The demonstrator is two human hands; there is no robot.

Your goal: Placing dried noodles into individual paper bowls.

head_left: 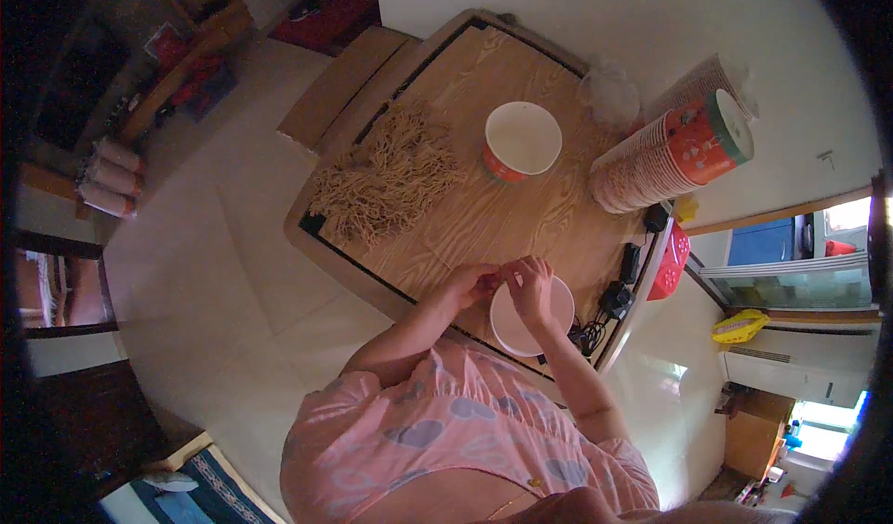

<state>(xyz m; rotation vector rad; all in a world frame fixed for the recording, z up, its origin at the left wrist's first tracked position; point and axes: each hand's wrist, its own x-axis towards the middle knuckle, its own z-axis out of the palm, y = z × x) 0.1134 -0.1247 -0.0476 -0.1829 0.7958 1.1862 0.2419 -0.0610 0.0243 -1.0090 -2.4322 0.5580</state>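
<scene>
Close in front of me, at the table's near edge, stands a white paper bucket [549,324], its mouth facing up. My left hand [474,284] is at its far left rim, fingers curled together. Over the same rim, my right hand [530,289] has its fingers bent down in a pinch, almost touching the left. Whatever lies between the fingertips is too small to make out. A second paper bucket [523,139], white inside with a red and green outside, stands farther back. To the left lies a loose heap of tan cords with knotted-looking strands [386,175].
A long stack of nested paper buckets [665,156] lies at the right, with another stack behind it and a clear plastic bag [609,96] beside them. Black adapters and cables [614,299] sit along the right edge. A red plastic stool [670,263] stands beyond the wooden-topped table [456,235].
</scene>
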